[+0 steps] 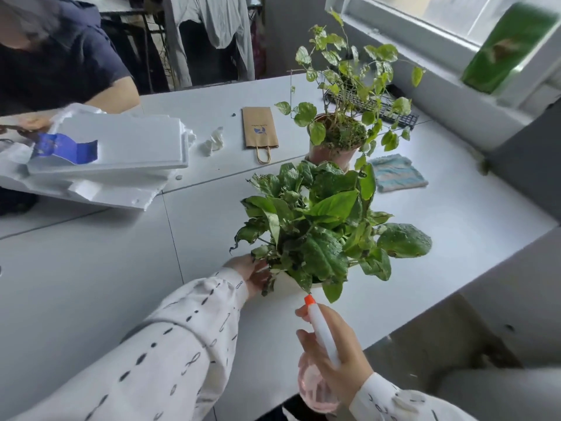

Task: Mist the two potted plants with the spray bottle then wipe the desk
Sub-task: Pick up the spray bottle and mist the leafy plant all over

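We record one pale surface (91,268), bearing: leafy plant (318,232), white pot; trailing plant (334,144), pink pot, behind it; folded cloth (397,177); paper bag (259,129); tissue (214,141); foam packing (121,159); black rack (394,113).

Daylight enters through the window (440,13), upper right; its pane is blown out white. The desk (455,226) below the window reads bright with pale glare, and dulls to grey farther from it. The near plant (318,226) shows wet sheen on its leaves; the shadow beneath is faint (soft, diffuse source). The room far left of the window is dim. Wide-angle bending curves the desk edges. The green box (507,47) by the window and the bottle (318,387) are blurred.
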A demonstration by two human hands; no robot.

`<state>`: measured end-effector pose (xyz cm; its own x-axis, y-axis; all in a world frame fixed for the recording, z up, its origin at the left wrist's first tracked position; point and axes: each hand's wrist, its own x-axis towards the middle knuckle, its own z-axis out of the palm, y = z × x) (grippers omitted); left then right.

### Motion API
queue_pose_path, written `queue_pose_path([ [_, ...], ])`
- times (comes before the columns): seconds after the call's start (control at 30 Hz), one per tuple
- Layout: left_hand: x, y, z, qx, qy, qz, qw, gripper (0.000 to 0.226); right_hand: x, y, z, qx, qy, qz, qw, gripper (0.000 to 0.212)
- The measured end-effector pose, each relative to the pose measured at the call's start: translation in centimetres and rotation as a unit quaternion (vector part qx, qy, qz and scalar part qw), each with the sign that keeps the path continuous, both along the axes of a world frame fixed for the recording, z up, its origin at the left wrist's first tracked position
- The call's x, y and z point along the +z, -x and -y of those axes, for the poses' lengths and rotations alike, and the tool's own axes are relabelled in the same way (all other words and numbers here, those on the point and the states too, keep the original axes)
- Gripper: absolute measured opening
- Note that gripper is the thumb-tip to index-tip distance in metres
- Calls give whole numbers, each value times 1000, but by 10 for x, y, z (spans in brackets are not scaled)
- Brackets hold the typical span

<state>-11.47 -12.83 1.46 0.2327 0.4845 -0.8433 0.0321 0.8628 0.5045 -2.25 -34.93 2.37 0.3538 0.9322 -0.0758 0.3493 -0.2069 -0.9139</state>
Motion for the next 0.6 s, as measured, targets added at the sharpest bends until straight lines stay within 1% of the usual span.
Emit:
queue_pose_path([
  [0.07,2,-6,2,-17,-3,24,1000,39,4,1,0,-7,4,7,1000,27],
  [0.13,8,-8,7,-18,-12,68,997,39,8,4,0,-13,5,5,1000,26],
  [0.2,9,-9,9,-10,-22,74,997,38,11,6,-1,-23,1,-2,1000,26],
  [0.33,4,-11,3,12,47,93,994,43,15,11,-5,-27,6,2,1000,26],
  [0.4,1,-11,6,14,54,106,993,41,17,13,-7,-23,1,13,1000,26],
  [0.47,-4,-9,11,41,68,124,989,41,19,16,-10,-25,3,17,1000,26],
  [0.57,-21,-5,19,87,77,131,984,33,20,18,-14,-28,7,25,999,28],
  [0.6,-22,-5,25,91,63,125,986,27,20,18,-15,-30,8,31,999,28],
])
